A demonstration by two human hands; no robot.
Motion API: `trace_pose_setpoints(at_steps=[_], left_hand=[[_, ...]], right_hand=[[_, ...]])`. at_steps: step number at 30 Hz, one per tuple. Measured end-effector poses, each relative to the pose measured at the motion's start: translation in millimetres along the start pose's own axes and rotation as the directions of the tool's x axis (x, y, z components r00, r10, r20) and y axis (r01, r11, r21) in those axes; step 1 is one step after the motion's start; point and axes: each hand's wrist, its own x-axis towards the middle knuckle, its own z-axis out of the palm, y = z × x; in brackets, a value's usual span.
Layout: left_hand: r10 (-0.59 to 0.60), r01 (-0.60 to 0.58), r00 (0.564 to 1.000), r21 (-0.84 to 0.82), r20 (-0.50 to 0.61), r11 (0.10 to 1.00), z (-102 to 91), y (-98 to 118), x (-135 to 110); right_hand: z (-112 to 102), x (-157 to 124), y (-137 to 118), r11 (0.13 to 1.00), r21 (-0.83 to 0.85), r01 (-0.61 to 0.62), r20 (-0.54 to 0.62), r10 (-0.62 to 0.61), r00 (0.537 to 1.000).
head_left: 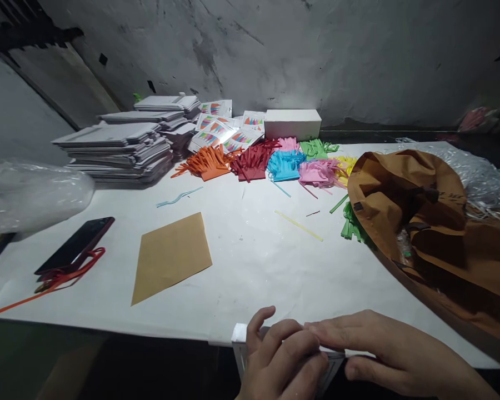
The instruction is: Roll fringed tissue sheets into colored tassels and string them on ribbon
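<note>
Holding a white box point(239, 333) at the near edge of the white-topped table point(250, 278), with the left hand point(285, 355) bent closely over it. Laying the right hand point(377, 344) along its top, with fingers nearly straight and thumb spread apart from them. Facing, farther back, a brown card sheet point(173, 258), a smartphone point(77, 241) with a red strap, fringed paper tassels point(286, 166) in several colours beside stacked flat white cartons point(116, 150), and brown cloth point(377, 183) at right.
</note>
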Motion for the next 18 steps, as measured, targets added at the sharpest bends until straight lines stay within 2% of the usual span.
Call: trace_pose_setpoints(at_steps=[2,4,8,13,18], left_hand=[[-0.002,0.001,1.000,0.012,0.020,1.000,-1.4,-1.5,-1.1],[-0.012,0.010,0.997,0.037,0.073,0.999,-4.9,-5.1,-2.9],[-0.062,0.046,0.984,0.097,0.166,0.994,-20.1,-19.9,-7.1],[0.002,0.010,0.968,-0.047,0.251,0.999,-44.2,-37.2,-3.8],[-0.060,0.076,0.974,-0.068,0.217,0.995,-57.2,-39.9,-0.6]], right_hand=[[4.4,-2.3,0.9,0.994,-0.105,0.006,-0.045,-0.011,0.999],[12.5,-3.9,3.7,0.978,-0.208,-0.017,-0.146,-0.014,0.989],[33.2,-1.0,10.8,0.953,-0.303,0.033,-0.386,-0.154,0.910],[46.8,10.1,15.2,0.925,-0.358,0.126,-0.476,-0.297,0.828],[57.2,23.8,19.7,0.881,-0.464,0.098,-0.507,-0.354,0.786]])
